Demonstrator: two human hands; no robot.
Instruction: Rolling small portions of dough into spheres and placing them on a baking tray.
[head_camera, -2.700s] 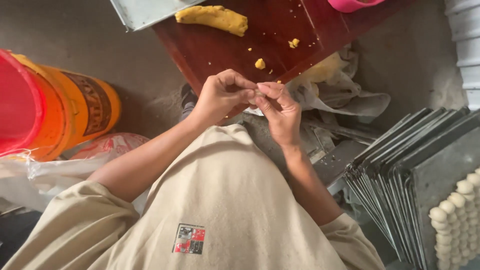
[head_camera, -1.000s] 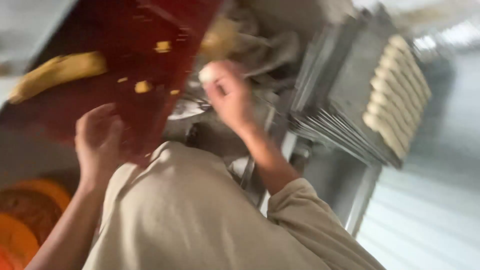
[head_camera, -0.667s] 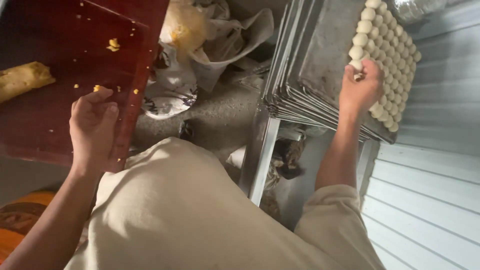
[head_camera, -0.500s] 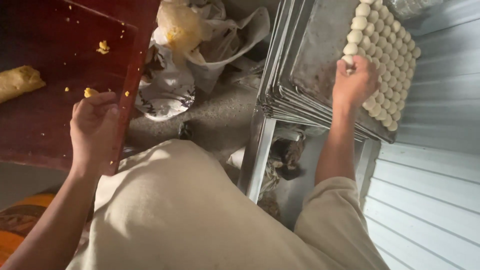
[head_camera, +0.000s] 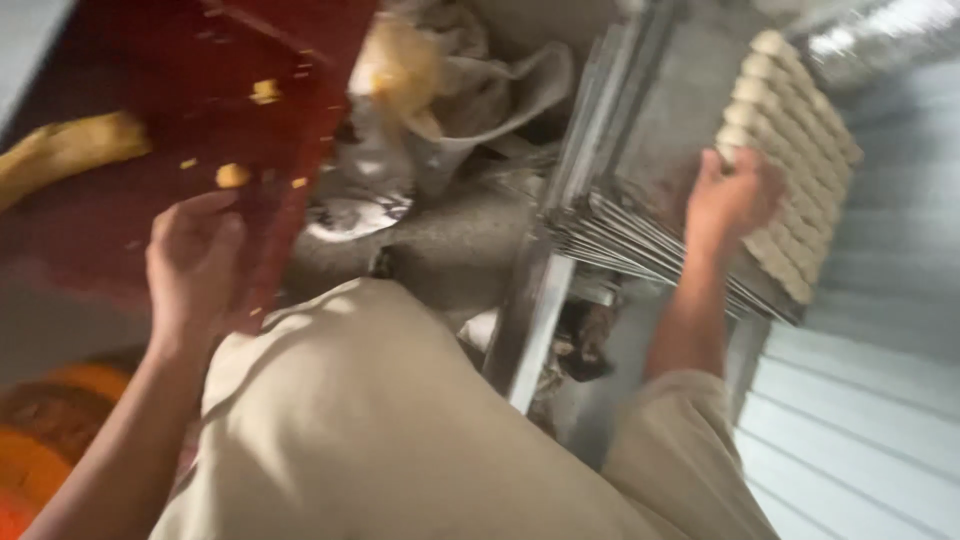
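Note:
My right hand (head_camera: 730, 200) reaches out over the top metal tray (head_camera: 665, 130), its fingertips at the rows of pale dough balls (head_camera: 790, 130) along the tray's far side. Blur hides whether it holds one. My left hand (head_camera: 195, 265) hovers at the edge of the dark red board (head_camera: 150, 90), fingers loosely curled with nothing seen in them. A small yellow dough piece (head_camera: 232, 176) lies just beyond its fingertips. A larger yellow dough lump (head_camera: 65, 150) lies at the board's left.
The tray tops a stack of metal trays (head_camera: 600, 235) on a metal frame (head_camera: 530, 320). Crumpled bags (head_camera: 440, 90) lie between the board and the trays. An orange bucket (head_camera: 40, 440) stands at lower left. Pale ribbed panels (head_camera: 860, 430) are at lower right.
My hands were together shaping dough, then my right hand carried a ball to the tray. Since half a second ago it has stayed at the rows and the view has tilted.

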